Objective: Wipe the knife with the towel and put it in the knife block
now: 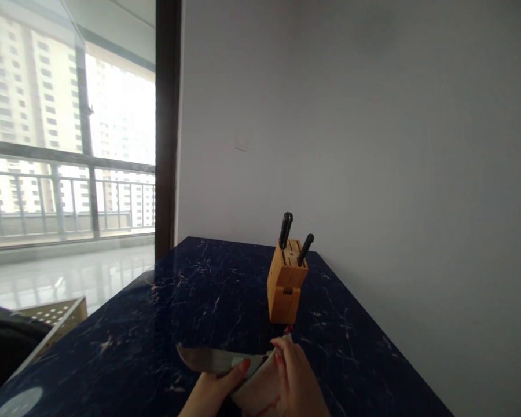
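Observation:
A knife (206, 359) with a broad, curved blade lies across the front of the view, its tip pointing left. My left hand (217, 391) is closed on the blade, the thumb flat on its upper face. A pale cloth (260, 391) with red lines hangs between my hands and covers the blade's right part. My right hand (299, 379) pinches this cloth at its upper right edge; the knife's handle is hidden there. Just beyond the right fingers shows a small red thing (289, 329), too small to name.
A wooden knife block (283, 304) stands ahead on the dark blue marbled table (208, 289), with two black-handled knives (286, 230) in it. A grey wall (395, 174) runs along the right. To the left are a perforated crate (56, 315) and large windows.

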Action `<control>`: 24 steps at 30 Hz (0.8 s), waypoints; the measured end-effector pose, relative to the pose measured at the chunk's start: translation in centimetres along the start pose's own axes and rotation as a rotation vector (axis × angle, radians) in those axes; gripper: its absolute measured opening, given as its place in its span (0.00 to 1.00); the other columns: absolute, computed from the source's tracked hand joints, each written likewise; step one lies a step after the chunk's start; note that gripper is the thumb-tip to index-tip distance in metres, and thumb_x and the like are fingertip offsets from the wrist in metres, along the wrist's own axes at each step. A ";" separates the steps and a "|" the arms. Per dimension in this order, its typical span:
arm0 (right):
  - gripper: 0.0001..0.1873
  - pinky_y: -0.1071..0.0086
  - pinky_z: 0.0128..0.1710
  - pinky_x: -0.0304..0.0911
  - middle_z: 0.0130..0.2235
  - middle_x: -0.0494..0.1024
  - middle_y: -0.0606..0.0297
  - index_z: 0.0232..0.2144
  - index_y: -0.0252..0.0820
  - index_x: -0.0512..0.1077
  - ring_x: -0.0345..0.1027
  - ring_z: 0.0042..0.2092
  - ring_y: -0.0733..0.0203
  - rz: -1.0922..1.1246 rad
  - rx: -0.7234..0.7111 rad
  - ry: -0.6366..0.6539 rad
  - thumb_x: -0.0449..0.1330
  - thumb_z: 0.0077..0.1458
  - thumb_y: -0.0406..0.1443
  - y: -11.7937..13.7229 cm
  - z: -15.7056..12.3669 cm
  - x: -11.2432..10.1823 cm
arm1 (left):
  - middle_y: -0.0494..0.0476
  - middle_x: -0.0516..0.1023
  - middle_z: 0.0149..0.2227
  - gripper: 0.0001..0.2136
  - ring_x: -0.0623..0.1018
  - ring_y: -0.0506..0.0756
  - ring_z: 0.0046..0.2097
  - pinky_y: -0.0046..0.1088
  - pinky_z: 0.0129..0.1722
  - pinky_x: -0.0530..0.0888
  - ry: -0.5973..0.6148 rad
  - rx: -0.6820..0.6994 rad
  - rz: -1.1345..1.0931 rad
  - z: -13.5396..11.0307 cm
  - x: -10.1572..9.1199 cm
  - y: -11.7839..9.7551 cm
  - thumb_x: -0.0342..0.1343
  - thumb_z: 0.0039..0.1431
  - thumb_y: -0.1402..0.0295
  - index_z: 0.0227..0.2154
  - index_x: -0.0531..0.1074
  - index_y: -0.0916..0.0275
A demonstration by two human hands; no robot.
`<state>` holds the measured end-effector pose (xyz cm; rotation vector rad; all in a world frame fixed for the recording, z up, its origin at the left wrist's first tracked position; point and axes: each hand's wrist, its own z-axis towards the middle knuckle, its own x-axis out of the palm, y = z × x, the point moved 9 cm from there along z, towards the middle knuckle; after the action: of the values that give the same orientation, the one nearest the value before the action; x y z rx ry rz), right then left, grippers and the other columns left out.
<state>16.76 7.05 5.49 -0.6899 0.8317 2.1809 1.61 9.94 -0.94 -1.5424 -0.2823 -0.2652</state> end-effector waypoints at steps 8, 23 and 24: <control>0.19 0.69 0.42 0.63 0.42 0.73 0.63 0.46 0.46 0.61 0.67 0.44 0.61 -0.016 -0.083 0.046 0.49 0.52 0.26 0.8 -0.3 0.8 | 0.64 0.79 0.38 0.23 0.73 0.67 0.46 0.44 0.51 0.64 0.040 -0.047 -0.018 0.2 -0.1 0.7 0.66 0.34 0.56 0.34 0.76 0.66; 0.14 0.71 0.37 0.66 0.38 0.75 0.62 0.43 0.45 0.64 0.70 0.40 0.61 -0.014 -0.043 -0.105 0.48 0.55 0.31 -0.2 0.1 -0.5 | 0.65 0.79 0.38 0.24 0.72 0.68 0.48 0.45 0.51 0.64 0.030 -0.042 -0.030 -0.1 0.2 0.2 0.66 0.33 0.56 0.34 0.76 0.66; 0.13 0.71 0.37 0.66 0.38 0.75 0.62 0.43 0.44 0.64 0.70 0.40 0.61 -0.013 -0.036 -0.110 0.48 0.55 0.31 -0.2 0.2 -0.7 | 0.64 0.78 0.38 0.25 0.71 0.68 0.48 0.45 0.51 0.64 0.015 -0.035 -0.025 -0.1 0.1 0.1 0.66 0.32 0.56 0.35 0.76 0.66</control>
<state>17.26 6.98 5.99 -0.5855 0.7312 2.2051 1.75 9.87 -1.04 -1.5720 -0.2865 -0.3024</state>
